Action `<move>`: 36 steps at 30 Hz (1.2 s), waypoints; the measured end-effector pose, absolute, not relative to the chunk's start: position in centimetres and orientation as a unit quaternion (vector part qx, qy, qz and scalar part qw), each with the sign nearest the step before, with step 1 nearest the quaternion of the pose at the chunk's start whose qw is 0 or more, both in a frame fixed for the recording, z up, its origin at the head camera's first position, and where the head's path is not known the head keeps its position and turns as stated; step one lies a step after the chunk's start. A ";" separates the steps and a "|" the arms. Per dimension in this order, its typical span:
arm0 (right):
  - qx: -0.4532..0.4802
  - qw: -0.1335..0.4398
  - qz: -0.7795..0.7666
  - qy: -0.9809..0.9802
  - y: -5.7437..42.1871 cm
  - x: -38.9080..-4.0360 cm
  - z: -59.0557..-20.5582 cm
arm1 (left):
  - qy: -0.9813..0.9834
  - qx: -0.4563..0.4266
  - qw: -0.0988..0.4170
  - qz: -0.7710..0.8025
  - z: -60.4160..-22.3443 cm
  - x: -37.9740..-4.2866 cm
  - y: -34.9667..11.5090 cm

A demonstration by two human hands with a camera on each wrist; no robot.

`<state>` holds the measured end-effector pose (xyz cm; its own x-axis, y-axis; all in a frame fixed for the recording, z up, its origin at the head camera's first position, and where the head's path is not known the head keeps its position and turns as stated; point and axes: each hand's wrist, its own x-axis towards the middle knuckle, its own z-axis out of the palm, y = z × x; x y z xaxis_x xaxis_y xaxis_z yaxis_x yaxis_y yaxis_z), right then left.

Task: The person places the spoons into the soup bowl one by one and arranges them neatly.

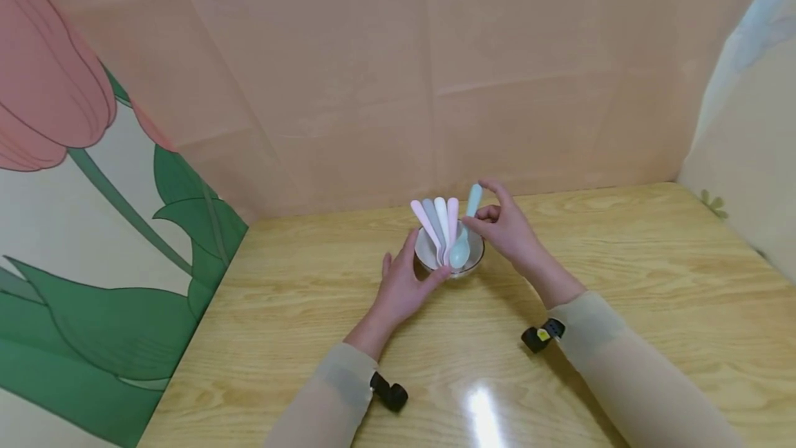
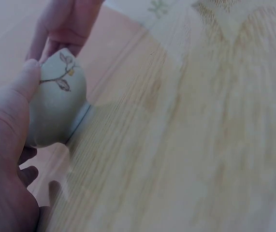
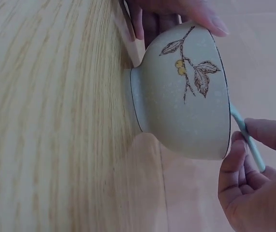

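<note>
A cream bowl (image 3: 191,111) with a dark rim and a painted leaf sprig stands on the table. My left hand (image 1: 401,287) grips its near left side, thumb (image 2: 27,79) at the rim. Several spoons lean inside it, handles up: a lilac-pink one (image 1: 423,216), a grey one (image 1: 432,216), a white one (image 1: 441,211) and a pink one (image 1: 452,213). My right hand (image 1: 506,227) pinches the handle of a light blue spoon (image 1: 460,253) at the bowl's right side. The blue spoon's bowl end points down and overlaps the bowl's inside in the head view.
The wood-grain table (image 1: 298,254) meets a peach-coloured backdrop (image 1: 348,88) just behind the bowl. A tulip-printed panel (image 1: 112,323) borders the left side, and a pale panel (image 1: 759,144) the right. A bright glare spot lies on the near tabletop.
</note>
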<state>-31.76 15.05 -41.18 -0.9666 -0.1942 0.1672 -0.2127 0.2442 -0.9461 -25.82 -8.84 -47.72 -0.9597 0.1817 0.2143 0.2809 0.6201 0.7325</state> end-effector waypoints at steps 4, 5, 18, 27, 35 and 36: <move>0.125 0.002 0.587 -0.800 15.0 -31.7 -41.2 | -0.898 -0.130 0.059 -0.417 -47.8 -25.8 -8.8; 0.124 0.000 0.583 -0.803 15.0 -31.6 -41.2 | -0.898 -0.131 0.059 -0.415 -47.9 -25.8 -8.8; 0.130 0.009 0.544 -0.829 14.9 -32.2 -41.9 | -0.904 -0.131 0.064 -0.402 -47.9 -25.4 -8.8; 0.132 0.007 0.543 -0.829 14.6 -32.2 -42.0 | -0.905 -0.128 0.058 -0.401 -47.9 -25.4 -8.8; 0.122 0.005 0.534 -0.837 14.7 -32.2 -42.2 | -0.904 -0.128 0.056 -0.403 -47.8 -25.2 -8.7; 0.122 0.005 0.532 -0.838 14.8 -32.3 -42.2 | -0.904 -0.128 0.056 -0.404 -47.7 -25.2 -8.7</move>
